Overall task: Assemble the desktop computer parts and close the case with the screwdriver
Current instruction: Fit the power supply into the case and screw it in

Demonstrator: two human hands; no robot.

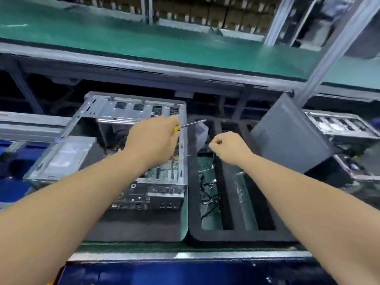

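Observation:
An open silver computer case [131,112] lies on its side at the centre, its motherboard and cables exposed. My left hand [153,138] hovers over the case's right wall and grips a screwdriver [190,124] with a yellow handle; the metal shaft points right. My right hand [228,148] is curled over the black foam tray [193,182] to the right of the case, thumb and fingers pinched together. Whether they hold a small part cannot be made out. A small translucent bag [202,133] sits between the two hands.
A grey side panel [287,136] leans at the right, with another open case [339,124] behind it. Cables and a green board [207,194] lie in the foam tray. A green conveyor belt [144,40] runs along the back. A drive cage [61,157] juts out left.

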